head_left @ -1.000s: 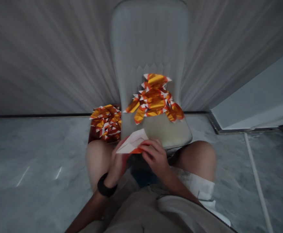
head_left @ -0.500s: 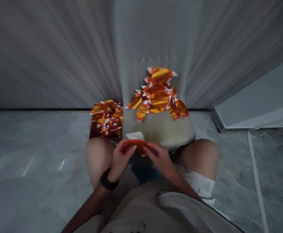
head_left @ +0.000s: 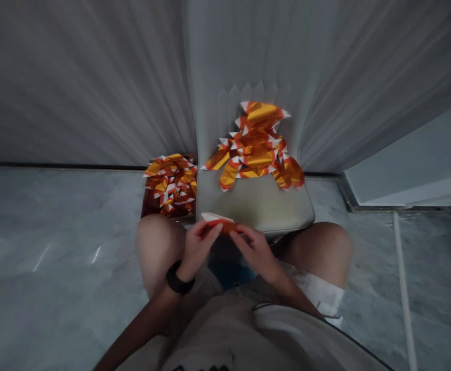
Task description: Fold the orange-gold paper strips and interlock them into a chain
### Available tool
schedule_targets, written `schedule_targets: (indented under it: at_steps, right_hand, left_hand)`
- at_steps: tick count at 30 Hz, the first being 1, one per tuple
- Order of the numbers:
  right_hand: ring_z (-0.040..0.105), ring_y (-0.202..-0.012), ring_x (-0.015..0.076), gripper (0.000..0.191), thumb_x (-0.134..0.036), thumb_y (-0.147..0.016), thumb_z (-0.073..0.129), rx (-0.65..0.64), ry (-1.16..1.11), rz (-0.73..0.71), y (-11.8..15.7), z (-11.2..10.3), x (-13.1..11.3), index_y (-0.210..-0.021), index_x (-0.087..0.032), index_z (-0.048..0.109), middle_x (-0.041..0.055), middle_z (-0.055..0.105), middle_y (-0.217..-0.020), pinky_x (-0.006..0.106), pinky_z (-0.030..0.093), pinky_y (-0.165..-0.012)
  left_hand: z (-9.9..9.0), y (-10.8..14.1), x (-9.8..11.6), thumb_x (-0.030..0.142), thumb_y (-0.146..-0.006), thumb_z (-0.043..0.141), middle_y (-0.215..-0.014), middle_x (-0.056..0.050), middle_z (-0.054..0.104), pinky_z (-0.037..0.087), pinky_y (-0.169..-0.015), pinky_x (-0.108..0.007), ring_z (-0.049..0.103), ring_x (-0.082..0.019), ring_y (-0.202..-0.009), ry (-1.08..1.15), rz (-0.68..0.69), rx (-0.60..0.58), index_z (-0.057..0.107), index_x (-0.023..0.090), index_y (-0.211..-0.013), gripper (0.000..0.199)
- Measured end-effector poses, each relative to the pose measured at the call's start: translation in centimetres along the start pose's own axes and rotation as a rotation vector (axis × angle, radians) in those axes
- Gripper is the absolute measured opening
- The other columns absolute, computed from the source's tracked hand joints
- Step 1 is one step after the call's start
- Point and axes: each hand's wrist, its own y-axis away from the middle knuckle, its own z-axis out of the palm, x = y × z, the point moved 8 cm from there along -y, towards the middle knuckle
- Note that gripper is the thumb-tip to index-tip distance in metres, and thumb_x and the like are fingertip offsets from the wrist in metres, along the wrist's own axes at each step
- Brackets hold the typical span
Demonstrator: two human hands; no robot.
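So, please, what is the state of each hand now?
Left hand: closed, holding the folded paper at its left.
Right hand: closed, pinching its right end.

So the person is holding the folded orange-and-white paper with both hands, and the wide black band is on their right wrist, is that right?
Not quite: in the head view, the wide black band is around the left wrist, not the right. The left hand and right hand do both hold the folded orange-and-white paper.

Dim light, glare streaks on floor (head_left: 67, 299), soft blur, stretched edges
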Motion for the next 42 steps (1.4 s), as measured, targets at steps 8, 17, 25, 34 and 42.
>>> schedule_targets:
  at_steps: [8,17,25,34,42]
  right_hand:
    - [0.07,-0.09,0.0216,0.035,-0.045,-0.081,0.072,0.111,-0.169,0.148,-1.0,0.5,2.6,-0.105,-0.02,0.07,0.0068,0.075,-0.1,0.034,0.057,-0.08]
    - [0.065,-0.087,0.0208,0.037,-0.041,-0.082,0.072,0.368,0.092,0.101,0.1,0.3,3.8,-0.109,-0.018,0.061,0.0069,0.068,-0.097,0.035,0.055,-0.079]
    - [0.067,-0.102,0.0218,0.022,-0.03,-0.095,0.057,0.204,0.215,-0.052,1.1,1.8,1.0,-0.11,-0.021,0.069,0.0098,0.072,-0.11,0.038,0.054,-0.094]
    - [0.07,-0.108,0.0241,0.034,-0.04,-0.087,0.07,0.062,0.0,0.042,1.9,1.6,1.9,-0.116,-0.023,0.074,0.0084,0.074,-0.118,0.042,0.055,-0.099]
    - [0.071,-0.107,0.0235,0.034,-0.042,-0.09,0.065,0.102,-0.111,0.111,1.9,1.2,2.7,-0.116,-0.022,0.074,0.0075,0.076,-0.115,0.041,0.055,-0.099]
  left_hand:
    - [0.1,-0.8,-0.4,0.047,-0.084,0.072,-0.104,-0.006,0.076,0.056,-0.078,-0.028,0.07,-0.019,-0.09,0.123,-0.082,0.115,0.072,0.019,-0.109,0.038]
    - [1.3,-0.8,-2.5,0.053,-0.089,0.065,-0.103,-0.005,0.074,0.052,-0.082,-0.029,0.067,-0.019,-0.092,0.113,-0.152,0.017,0.074,0.018,-0.104,0.039]
    - [1.7,0.2,-2.8,0.057,-0.097,0.051,-0.123,-0.009,0.07,0.046,-0.105,-0.035,0.062,-0.023,-0.115,0.058,-0.081,0.02,0.071,0.018,-0.122,0.05]
    - [1.1,1.0,-3.8,0.052,-0.088,0.066,-0.133,-0.011,0.067,0.046,-0.106,-0.036,0.061,-0.025,-0.122,0.108,-0.148,-0.05,0.066,0.019,-0.131,0.055]
    - [1.4,0.9,-4.2,0.048,-0.086,0.07,-0.134,-0.01,0.066,0.049,-0.105,-0.036,0.062,-0.024,-0.123,0.095,-0.138,-0.047,0.064,0.02,-0.133,0.055]
